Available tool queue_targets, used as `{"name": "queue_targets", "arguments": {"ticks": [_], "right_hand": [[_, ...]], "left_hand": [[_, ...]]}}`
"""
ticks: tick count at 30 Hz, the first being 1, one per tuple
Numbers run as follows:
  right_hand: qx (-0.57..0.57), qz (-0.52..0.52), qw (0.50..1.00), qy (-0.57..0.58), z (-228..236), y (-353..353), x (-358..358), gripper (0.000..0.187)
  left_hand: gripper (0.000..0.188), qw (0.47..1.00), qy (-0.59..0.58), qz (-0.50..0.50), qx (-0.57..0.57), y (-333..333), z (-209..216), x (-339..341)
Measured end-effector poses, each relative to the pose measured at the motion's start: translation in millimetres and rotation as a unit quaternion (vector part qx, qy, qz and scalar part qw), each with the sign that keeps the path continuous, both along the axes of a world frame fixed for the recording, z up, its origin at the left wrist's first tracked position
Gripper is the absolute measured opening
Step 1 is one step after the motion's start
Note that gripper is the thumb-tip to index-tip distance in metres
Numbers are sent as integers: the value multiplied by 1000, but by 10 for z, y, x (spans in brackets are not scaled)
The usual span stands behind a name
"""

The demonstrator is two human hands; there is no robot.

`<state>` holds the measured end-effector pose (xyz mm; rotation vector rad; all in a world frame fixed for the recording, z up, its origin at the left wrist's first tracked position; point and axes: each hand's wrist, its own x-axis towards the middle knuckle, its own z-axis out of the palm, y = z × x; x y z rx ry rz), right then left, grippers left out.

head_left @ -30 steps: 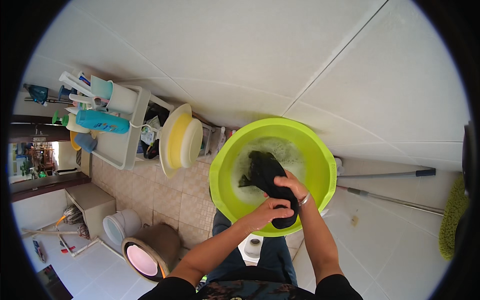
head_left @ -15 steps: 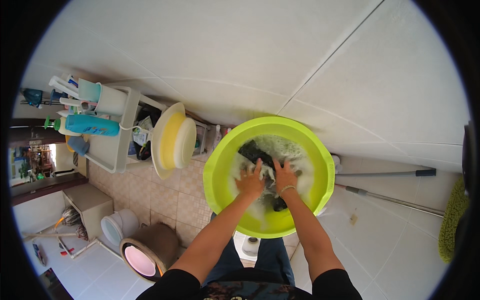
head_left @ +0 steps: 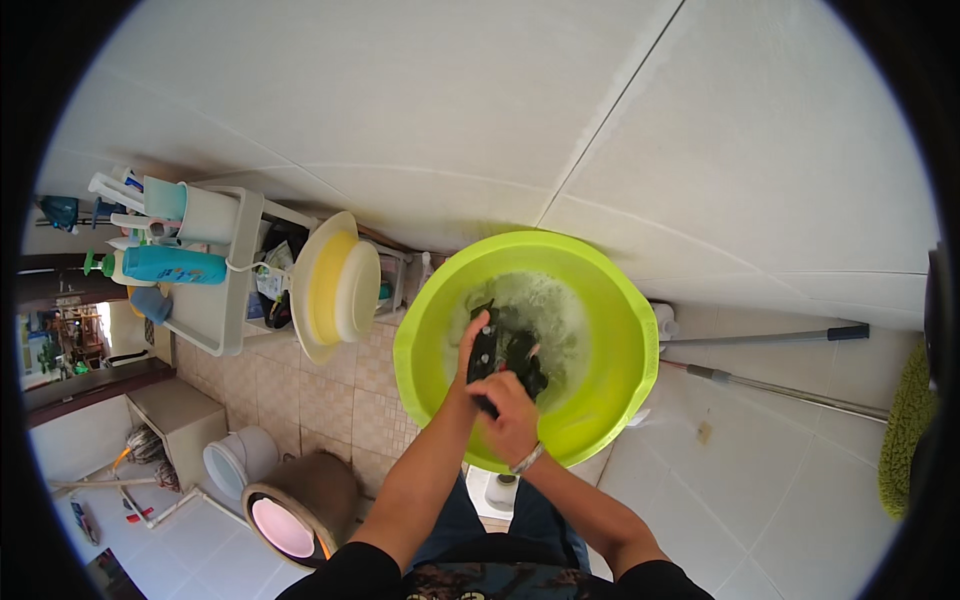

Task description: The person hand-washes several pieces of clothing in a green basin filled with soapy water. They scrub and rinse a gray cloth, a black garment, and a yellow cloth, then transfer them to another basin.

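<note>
Pointing away, black cloth (head_left: 484, 350) — long axis fore-aft

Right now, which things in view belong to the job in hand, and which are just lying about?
In use:
- left hand
- right hand
- black cloth
- green basin
- soapy water

Lying about:
- blue bottle
- yellow-and-white basin
- white bucket
- pink bowl
- grey-handled pole

No lettering can be made out clearly. At the left of the frame, a turquoise bottle (head_left: 175, 265) carries small printed marks in pale and warm tones, too small to read. At the bottom edge, the patterned shirt front (head_left: 480, 578) shows pale, letter-like shapes, cut off by the frame and illegible.
</note>
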<state>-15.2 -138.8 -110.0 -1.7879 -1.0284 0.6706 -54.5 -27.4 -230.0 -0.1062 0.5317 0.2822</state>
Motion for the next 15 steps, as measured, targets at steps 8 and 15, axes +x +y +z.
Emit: {"name": "queue_targets", "arguments": {"ticks": [8, 15], "right_hand": [[-68, 51, 968, -238, -477, 156, 329, 13], [-232, -170, 958, -14, -1462, 125, 1321, 33]], "left_hand": [[30, 985, 103, 63, 125, -317, 18, -53], [51, 799, 461, -106, 372, 41, 358, 186]]}}
